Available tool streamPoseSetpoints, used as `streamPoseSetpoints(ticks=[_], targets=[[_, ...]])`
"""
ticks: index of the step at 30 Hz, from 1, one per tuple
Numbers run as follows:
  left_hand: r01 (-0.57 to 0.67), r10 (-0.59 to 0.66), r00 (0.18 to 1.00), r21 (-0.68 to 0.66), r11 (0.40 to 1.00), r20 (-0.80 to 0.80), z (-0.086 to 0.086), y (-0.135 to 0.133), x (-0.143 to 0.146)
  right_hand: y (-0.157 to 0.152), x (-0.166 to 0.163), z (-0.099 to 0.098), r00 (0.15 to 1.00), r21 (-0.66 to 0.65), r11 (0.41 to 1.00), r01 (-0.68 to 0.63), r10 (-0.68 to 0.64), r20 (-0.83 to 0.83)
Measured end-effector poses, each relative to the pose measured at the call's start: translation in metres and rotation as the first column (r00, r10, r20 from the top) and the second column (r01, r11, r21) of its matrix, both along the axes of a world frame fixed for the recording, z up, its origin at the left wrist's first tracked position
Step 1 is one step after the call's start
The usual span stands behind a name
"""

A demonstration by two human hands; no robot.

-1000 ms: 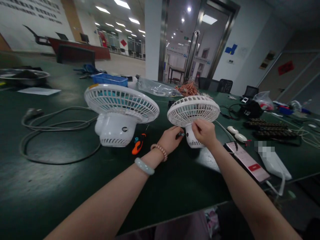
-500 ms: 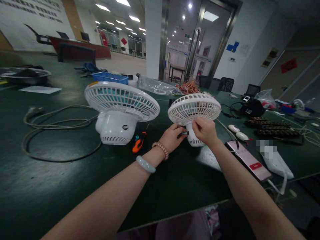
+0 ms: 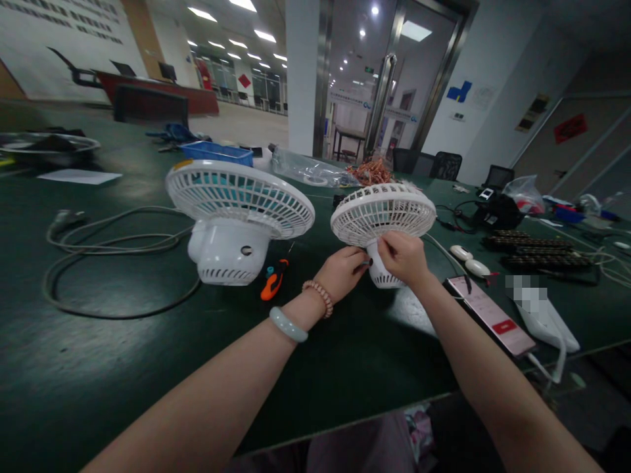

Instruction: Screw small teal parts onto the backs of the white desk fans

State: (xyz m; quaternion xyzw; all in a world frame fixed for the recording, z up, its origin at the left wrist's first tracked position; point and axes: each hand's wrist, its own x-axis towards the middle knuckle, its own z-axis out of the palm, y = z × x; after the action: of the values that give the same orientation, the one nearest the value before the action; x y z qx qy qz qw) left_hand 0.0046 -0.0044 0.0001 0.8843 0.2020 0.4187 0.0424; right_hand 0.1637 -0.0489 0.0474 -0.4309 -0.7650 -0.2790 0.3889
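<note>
A white fan [image 3: 384, 217] stands face away on the green table, its slatted motor housing [image 3: 382, 277] towards me. My right hand [image 3: 404, 256] is closed around the upper part of that housing, just under the grille. At the housing's left side, my left hand [image 3: 342, 272] pinches a small dark rod-like piece [image 3: 367, 263], whose end meets the housing; most of it is hidden by my fingers. To the left stands a larger white fan [image 3: 231, 253] with blue blades and a round hole in its housing. An orange-handled screwdriver [image 3: 274, 281] lies between the fans.
A grey power cord [image 3: 123, 316] loops across the left of the table [image 3: 211, 368]. On the right lie a phone [image 3: 493, 315], a white power strip [image 3: 545, 318] and two white oval pieces [image 3: 469, 261]. Behind are a blue basket [image 3: 219, 155] and copper wire [image 3: 372, 172].
My left fingers have shifted slightly along the dark piece towards the housing, so less of it shows. My right hand and both fans stay practically where they were.
</note>
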Motion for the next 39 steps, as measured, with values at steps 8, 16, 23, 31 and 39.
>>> streamPoseSetpoints(ticks=[8, 16, 23, 31, 39], targets=[[-0.020, 0.018, 0.998, -0.025, 0.999, -0.056, 0.002, -0.003, 0.000, 0.000, 0.000, -0.001, 1.000, -0.022, 1.000, 0.015, -0.015, -0.016], [-0.023, 0.016, 0.997, -0.091, 0.996, -0.077, 0.006, -0.008, 0.002, -0.001, 0.002, 0.000, 1.000, -0.045, 0.999, 0.008, -0.009, -0.018], [-0.001, -0.007, 0.995, -0.085, 0.996, -0.099, 0.008, -0.011, 0.002, 0.000, 0.002, -0.001, 1.000, -0.023, 1.000, 0.017, -0.017, -0.002], [-0.007, -0.002, 0.996, -0.105, 0.994, -0.087, 0.009, -0.011, 0.003, 0.001, 0.003, -0.003, 1.000, -0.047, 0.999, 0.012, -0.012, -0.015], [-0.028, 0.014, 0.995, -0.143, 0.989, -0.096, 0.010, -0.011, 0.003, 0.001, 0.003, -0.002, 1.000, -0.058, 0.998, 0.025, -0.026, -0.013]])
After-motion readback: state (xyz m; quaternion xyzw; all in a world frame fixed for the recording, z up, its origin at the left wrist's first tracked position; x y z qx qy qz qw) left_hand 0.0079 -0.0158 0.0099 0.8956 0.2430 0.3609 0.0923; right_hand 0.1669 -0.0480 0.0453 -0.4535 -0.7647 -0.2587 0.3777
